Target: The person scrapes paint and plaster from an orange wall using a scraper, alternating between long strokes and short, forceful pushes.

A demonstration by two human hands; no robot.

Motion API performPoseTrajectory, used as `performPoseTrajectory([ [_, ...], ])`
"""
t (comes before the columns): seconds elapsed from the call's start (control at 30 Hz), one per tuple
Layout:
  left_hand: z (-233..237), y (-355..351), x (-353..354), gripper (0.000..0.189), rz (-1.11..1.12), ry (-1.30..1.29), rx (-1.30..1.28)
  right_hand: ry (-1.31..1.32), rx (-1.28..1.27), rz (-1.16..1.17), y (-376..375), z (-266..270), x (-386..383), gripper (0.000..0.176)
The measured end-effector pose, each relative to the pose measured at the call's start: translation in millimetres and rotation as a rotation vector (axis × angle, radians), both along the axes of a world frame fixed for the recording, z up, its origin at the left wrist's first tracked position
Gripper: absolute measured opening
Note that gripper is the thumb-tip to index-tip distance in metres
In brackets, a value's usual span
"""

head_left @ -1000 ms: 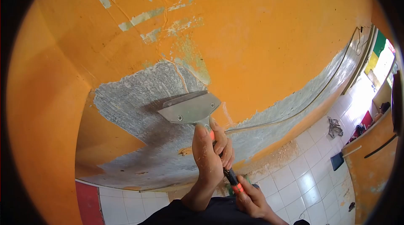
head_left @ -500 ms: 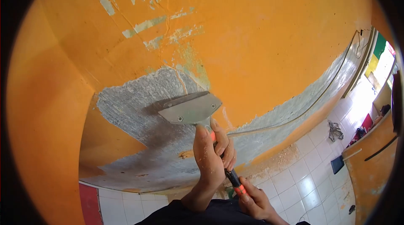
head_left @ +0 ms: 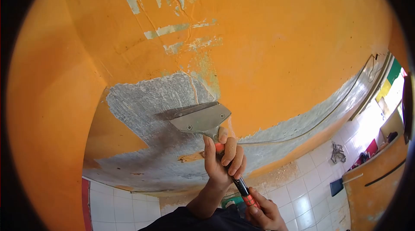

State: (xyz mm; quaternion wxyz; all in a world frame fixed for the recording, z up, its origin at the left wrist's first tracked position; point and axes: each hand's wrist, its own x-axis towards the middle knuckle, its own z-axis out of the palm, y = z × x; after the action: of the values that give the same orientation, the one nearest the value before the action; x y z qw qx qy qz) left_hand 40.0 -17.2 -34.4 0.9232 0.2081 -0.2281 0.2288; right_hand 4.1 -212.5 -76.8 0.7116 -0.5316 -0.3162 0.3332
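My left hand (head_left: 225, 157) is wrapped round the upper handle of a wide scraper (head_left: 201, 118), just below its grey metal head. Lower down, my right hand (head_left: 264, 213) grips the red and black end of the same handle. The scraper's blade edge lies at or close to the bare grey patch (head_left: 147, 101) on the orange wall (head_left: 276, 58); whether it touches cannot be told. A thin cord-like line runs down the wall to a point behind the blade.
A cable (head_left: 302, 135) runs along the grey strip of wall to the right. White floor tiles (head_left: 312, 175) show below, with a blue dustpan-like object (head_left: 336, 187) and a crumpled thing (head_left: 338, 152). An orange surface (head_left: 371, 192) with items stands at right.
The view has shifted, so the wall's patches appear further right. Both hands still hold the scraper, which sits slightly lower and further right in view. A green object shows more at the bottom.
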Motion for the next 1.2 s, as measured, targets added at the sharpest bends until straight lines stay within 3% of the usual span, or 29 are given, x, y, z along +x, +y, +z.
performPoseTrajectory([
  [0.23,8,-7,13,0.049,-0.034,-0.121,-0.042,-0.105,0.035,0.024,-4,14,24,0.049],
  [0.37,10,-15,12,0.05,0.036,-0.06,-0.101,-0.133,-0.013,0.045,-8,23,33,0.049],
  [0.53,14,-22,11,0.049,0.096,-0.042,-0.123,-0.39,0.051,-0.007,-7,25,38,0.05],
  [0.7,23,-21,13,0.049,0.117,-0.078,-0.114,-0.358,0.019,0.102,-10,31,48,0.05],
  [0.77,22,-22,14,0.05,0.12,-0.071,-0.112,-0.48,0.045,0.012,-8,29,44,0.049],
  [0.8,20,-23,15,0.05,0.128,-0.084,-0.121,-0.487,0.048,0.011,-9,32,48,0.049],
  [0.87,21,-24,16,0.05,0.134,-0.085,-0.136,-0.255,-0.071,0.146,-17,41,52,0.05],
  [1.13,32,-21,18,0.049,0.163,-0.114,-0.083,-0.212,-0.066,0.124,-14,40,50,0.05],
  [1.2,28,-26,13,0.048,0.177,-0.025,-0.105,-0.337,-0.055,0.061,-11,38,50,0.05],
])
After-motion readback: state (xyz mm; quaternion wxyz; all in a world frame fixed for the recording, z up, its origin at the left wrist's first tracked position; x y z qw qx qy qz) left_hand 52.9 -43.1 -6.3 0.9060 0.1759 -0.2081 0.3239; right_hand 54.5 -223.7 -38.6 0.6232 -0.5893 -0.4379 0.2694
